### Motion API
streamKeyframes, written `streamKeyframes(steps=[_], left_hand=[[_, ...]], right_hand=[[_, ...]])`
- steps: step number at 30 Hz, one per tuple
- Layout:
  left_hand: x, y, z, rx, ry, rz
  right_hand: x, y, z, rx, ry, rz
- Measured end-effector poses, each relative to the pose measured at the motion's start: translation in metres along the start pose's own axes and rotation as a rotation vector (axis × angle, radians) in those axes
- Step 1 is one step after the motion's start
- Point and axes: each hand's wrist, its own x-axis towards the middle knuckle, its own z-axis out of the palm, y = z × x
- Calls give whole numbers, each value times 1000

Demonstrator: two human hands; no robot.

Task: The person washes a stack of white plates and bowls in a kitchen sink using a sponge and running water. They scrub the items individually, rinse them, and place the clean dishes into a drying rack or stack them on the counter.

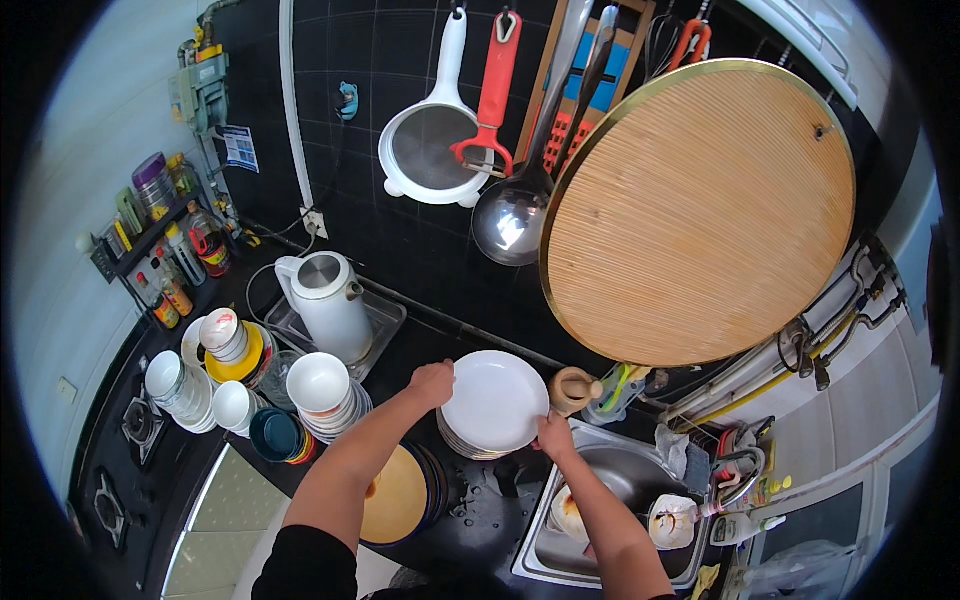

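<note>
A round white plate [495, 401] tops a stack of plates [466, 448] on the black countertop, between my hands. My left hand [433, 384] grips its rim on the left side. On the right, my right hand [555, 435] has hold of the rim, thumb and fingers close together. I cannot tell whether the top plate rests on the stack or is slightly raised. Just beyond my right hand stands a wooden mortar [571, 391] with a pestle in it. Partly behind my left forearm lies a stack of dark-rimmed yellow plates [396, 495].
A steel sink [536, 551] on the right holds soiled dishes [670, 523]. Stacked bowls [319, 382] and dark cups [276, 435] stand left, before a white electric kettle [334, 307]. A large round wooden board [705, 217] and a ladle [514, 217] hang above.
</note>
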Motion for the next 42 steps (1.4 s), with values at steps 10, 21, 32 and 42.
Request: streamKeyframes(steps=[10,21,32,42], left_hand=[[16,-20,17,66,-80,55],[18,-12,38,-149,-151,-347],[28,-15,21,-150,-295,-369],[26,-24,31,-325,-271,-365]], right_hand=[[5,-15,-5,-346,-144,139],[-9,-6,16,182,-60,380],[-5,-7,12,497,-130,520],[-5,13,21,706,-104,589]])
